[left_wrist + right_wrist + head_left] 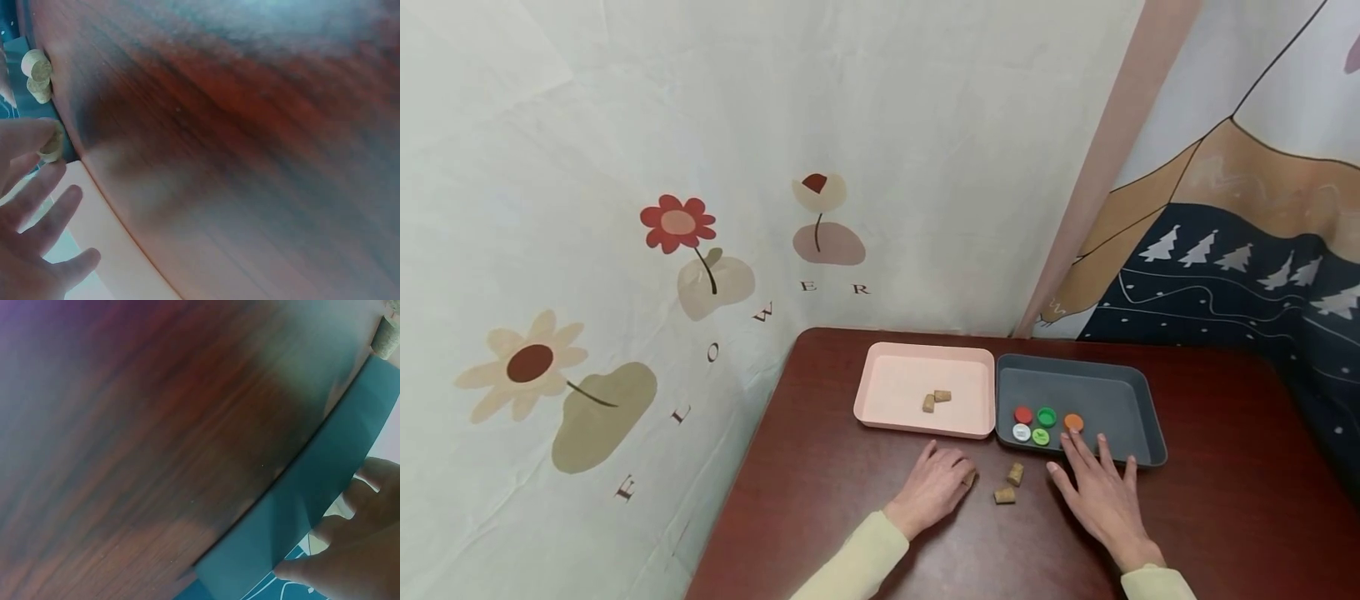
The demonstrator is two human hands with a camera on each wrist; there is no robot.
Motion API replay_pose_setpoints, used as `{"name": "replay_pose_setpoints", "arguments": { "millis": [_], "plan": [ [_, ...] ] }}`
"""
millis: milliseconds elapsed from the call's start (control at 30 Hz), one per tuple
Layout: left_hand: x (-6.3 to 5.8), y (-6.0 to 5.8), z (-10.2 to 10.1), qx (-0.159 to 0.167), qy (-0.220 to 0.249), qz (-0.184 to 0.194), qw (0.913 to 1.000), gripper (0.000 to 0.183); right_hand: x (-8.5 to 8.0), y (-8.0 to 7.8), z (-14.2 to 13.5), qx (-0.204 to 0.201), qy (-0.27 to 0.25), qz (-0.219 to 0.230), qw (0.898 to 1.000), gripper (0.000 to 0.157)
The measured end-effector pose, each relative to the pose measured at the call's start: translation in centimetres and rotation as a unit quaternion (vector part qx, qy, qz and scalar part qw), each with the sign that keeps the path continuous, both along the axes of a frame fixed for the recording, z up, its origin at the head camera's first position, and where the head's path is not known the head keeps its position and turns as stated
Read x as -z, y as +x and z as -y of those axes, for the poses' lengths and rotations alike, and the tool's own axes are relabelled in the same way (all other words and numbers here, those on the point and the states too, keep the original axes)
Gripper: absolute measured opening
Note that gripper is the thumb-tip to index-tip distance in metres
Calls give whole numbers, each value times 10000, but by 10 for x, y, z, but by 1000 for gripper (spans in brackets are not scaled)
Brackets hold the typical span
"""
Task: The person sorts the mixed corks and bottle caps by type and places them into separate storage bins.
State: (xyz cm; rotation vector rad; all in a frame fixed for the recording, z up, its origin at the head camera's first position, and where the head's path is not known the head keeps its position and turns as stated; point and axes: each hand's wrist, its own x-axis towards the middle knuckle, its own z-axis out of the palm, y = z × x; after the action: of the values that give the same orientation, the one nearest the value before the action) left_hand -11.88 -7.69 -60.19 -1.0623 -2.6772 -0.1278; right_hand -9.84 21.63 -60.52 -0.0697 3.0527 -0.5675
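Note:
My left hand (932, 485), just in front of the pink tray (880, 420), pinches a cork (51, 147) between thumb and finger. Two more corks lie on the table to its right, an upper cork (1016, 474) and a lower cork (1004, 496). My right hand (1103, 498) reaches over the near rim of the dark grey tray (1105, 385) with its fingers spread. One fingertip is at the orange bottle cap (1073, 422); whether it presses on the cap I cannot tell. Left of it sit a red cap (1023, 414), a white cap (1021, 432) and two green caps (1047, 417).
Inside the pink tray two corks (936, 401) lie close together. Both trays stand side by side toward the back of the dark red wooden table (820, 500). A printed cloth (925, 167) hangs behind the table and along its left side.

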Motion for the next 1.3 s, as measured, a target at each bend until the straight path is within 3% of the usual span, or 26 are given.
{"name": "replay_pose_setpoints", "arguments": {
  "millis": [300, 533, 1000, 1300],
  "plan": [
    [-7, -1, 18, -245, 837, -37, 9962, 31, 0, -2, 10, 49, -63, -167, 9998, 73],
    [-14, -12, 28, -361, 1453, -443, 9877, 36, -2, -2, 35, -212, -124, -583, 9980, 67],
    [-19, -23, 40, -806, 1801, -664, 9781, 39, 0, -14, 83, -953, -264, -785, 9920, 64],
    [-22, -43, 47, -1013, 2008, -672, 9721, 37, 6, -18, 93, -1026, -181, -761, 9916, 63]
  ]
}}
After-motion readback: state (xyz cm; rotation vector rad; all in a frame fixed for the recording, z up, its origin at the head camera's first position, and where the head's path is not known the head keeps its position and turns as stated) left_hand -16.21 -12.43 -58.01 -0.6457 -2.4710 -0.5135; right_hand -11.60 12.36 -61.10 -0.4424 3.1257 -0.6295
